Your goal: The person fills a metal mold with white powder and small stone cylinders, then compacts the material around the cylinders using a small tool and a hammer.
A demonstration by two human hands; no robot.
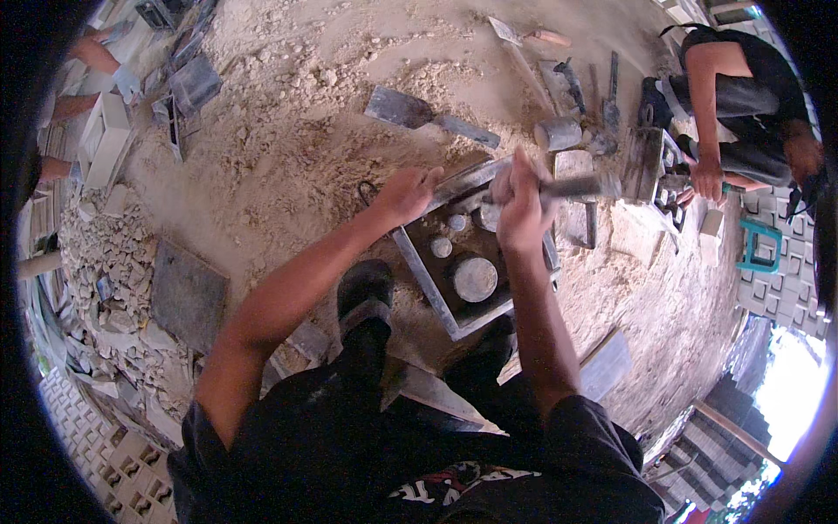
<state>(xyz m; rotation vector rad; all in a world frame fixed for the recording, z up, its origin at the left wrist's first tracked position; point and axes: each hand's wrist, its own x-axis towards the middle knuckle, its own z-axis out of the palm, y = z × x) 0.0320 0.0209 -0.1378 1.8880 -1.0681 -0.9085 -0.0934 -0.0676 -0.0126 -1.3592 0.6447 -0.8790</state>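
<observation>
A rectangular metal-edged box frame (pixel 426 284) stands on the sandy ground between my feet. In its dark filling sit a large pale disc (pixel 476 279) and several smaller round pieces. My left hand (pixel 406 196) is closed at the frame's far left corner; whatever its fingers grip is hidden. Above the far right part of the frame, my right hand (pixel 522 208) is wrapped round a thick grey rod-shaped tool (pixel 587 186), which points to the right. Motion blurs both the hand and the tool, so its exact kind is unclear.
Beyond the frame lie a flat shovel-like blade (pixel 399 106), a metal cylinder (pixel 559 134) and a trowel (pixel 504 31). A co-worker (pixel 711 166) crouches over another box (pixel 646 166) at right. Rubble (pixel 131 288) and a dark board (pixel 188 284) lie left; another person's gloved hand (pixel 127 83) shows there.
</observation>
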